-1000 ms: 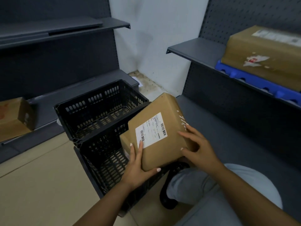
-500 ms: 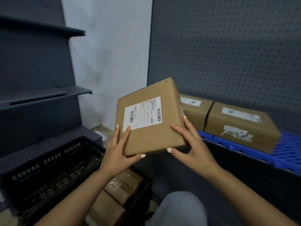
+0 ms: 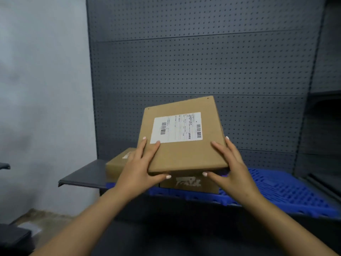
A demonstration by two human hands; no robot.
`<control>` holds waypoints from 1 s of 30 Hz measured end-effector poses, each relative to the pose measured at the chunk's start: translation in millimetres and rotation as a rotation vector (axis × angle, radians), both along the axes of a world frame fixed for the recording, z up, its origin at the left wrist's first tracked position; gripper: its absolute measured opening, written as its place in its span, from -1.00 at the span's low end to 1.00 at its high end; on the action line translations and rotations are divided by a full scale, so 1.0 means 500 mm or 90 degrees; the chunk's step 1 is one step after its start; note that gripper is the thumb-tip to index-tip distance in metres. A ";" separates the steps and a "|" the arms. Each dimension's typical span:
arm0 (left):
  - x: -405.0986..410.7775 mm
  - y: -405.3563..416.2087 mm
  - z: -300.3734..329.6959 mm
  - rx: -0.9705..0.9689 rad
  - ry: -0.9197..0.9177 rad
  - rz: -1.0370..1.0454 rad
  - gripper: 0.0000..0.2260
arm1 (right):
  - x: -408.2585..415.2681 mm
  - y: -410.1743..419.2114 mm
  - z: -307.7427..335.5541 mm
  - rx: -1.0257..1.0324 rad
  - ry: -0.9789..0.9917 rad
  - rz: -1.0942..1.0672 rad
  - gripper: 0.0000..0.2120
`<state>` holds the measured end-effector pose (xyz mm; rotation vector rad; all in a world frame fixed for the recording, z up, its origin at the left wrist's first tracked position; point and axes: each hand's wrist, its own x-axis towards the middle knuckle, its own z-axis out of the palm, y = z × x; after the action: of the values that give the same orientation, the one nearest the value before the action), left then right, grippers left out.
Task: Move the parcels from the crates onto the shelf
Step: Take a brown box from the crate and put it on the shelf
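Note:
A flat brown cardboard parcel (image 3: 182, 137) with a white barcode label is held up in front of the shelf, tilted with its far edge higher. My left hand (image 3: 139, 169) grips its near left corner, thumb underneath. My right hand (image 3: 227, 169) grips its near right corner, thumb underneath. Below it on the shelf (image 3: 86, 175) sit two brown parcels: one at the left (image 3: 118, 163), one with torn white tape (image 3: 188, 182) directly under the held parcel. The crates are out of view.
A blue plastic grid mat (image 3: 287, 189) covers the shelf to the right. A dark pegboard back panel (image 3: 203, 61) rises behind. A pale wall (image 3: 42, 89) is on the left, and another dark shelf unit (image 3: 324, 126) stands at the right edge.
Both hands lifted the parcel out of the black crate, up and to the right, and now hold it over the two parcels on the shelf. The view turned from the crates to the shelf.

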<state>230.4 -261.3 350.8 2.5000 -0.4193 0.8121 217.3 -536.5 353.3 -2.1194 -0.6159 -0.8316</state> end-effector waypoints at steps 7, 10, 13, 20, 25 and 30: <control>0.141 -0.246 0.016 0.108 0.045 -0.113 -0.13 | 0.030 -0.227 -0.037 0.071 0.060 -0.145 -0.23; 0.196 -0.337 0.008 0.120 0.070 -0.166 -0.13 | 0.047 -0.309 -0.059 0.103 0.084 -0.184 -0.25; 0.242 -0.412 -0.003 0.130 0.091 -0.206 -0.15 | 0.066 -0.382 -0.072 0.133 0.102 -0.204 -0.28; 0.304 -0.480 -0.035 0.228 0.117 -0.191 -0.19 | 0.125 -0.494 -0.108 0.159 0.155 -0.191 -0.34; 0.353 -0.454 -0.062 0.319 0.149 -0.124 -0.12 | 0.189 -0.519 -0.154 0.139 0.235 -0.172 -0.37; 0.388 -0.434 -0.100 0.355 0.209 -0.131 0.00 | 0.227 -0.518 -0.179 0.142 0.303 -0.144 -0.41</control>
<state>424.2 -478.1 300.6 2.9539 -0.8617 0.2069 330.7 -795.7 264.0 -2.0962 -0.0326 -0.4557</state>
